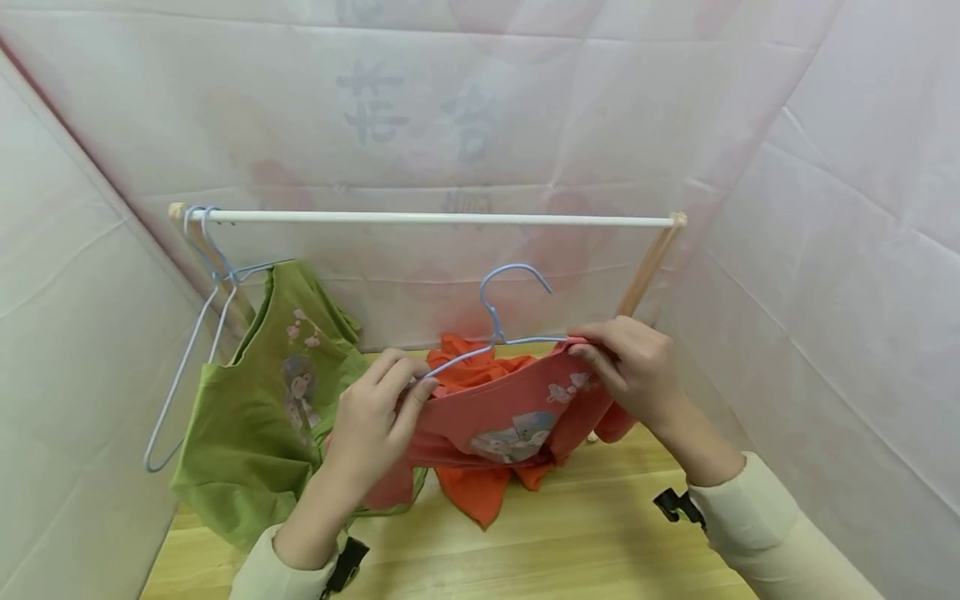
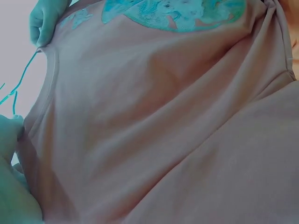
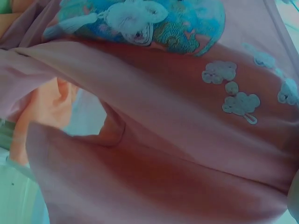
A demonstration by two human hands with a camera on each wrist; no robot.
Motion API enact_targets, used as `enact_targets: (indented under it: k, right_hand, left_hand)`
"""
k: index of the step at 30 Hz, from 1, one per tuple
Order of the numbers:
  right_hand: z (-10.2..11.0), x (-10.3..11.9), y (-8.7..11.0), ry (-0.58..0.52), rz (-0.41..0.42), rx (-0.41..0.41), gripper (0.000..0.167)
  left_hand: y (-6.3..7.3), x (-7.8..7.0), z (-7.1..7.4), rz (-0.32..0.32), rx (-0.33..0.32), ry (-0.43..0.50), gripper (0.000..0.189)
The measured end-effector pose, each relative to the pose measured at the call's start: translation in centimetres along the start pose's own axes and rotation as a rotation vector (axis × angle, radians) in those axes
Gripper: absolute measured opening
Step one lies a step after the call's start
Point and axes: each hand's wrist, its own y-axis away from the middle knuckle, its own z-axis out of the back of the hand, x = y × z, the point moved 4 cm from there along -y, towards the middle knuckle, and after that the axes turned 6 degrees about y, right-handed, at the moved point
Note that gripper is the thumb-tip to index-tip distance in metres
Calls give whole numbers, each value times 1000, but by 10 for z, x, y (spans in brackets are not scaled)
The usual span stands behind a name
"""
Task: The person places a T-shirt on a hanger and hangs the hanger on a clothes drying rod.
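A coral-pink shirt (image 1: 457, 425) with a printed picture and blossom patches hangs on a light blue wire hanger (image 1: 492, 321) held in mid-air below the rail. My left hand (image 1: 375, 417) pinches the hanger's left arm together with the shirt's shoulder. At the other shoulder my right hand (image 1: 633, 362) grips the cloth and the hanger's right end. The hook points up, apart from the rail. In the left wrist view the shirt's front (image 2: 140, 102) fills most of the picture, its neckline at the left. The right wrist view shows the blossom patches (image 3: 233, 93) close up.
A white rail (image 1: 435, 218) on wooden posts spans the back. At its left end hang blue hangers (image 1: 217, 283), with a green shirt (image 1: 255, 417) on one. An orange garment (image 1: 480, 492) lies on the wooden table (image 1: 570, 533) behind the pink shirt. Fabric walls surround it.
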Motion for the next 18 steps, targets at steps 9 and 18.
enact_targets:
  k: [9, 18]
  right_hand:
    - [4, -12, 2, 41, -43, 0, 32]
    - [-1, -8, -4, -32, -52, -24, 40]
  left_hand:
    - [4, 3, 3, 21, 12, 23, 6]
    - [5, 2, 4, 14, 16, 34, 4]
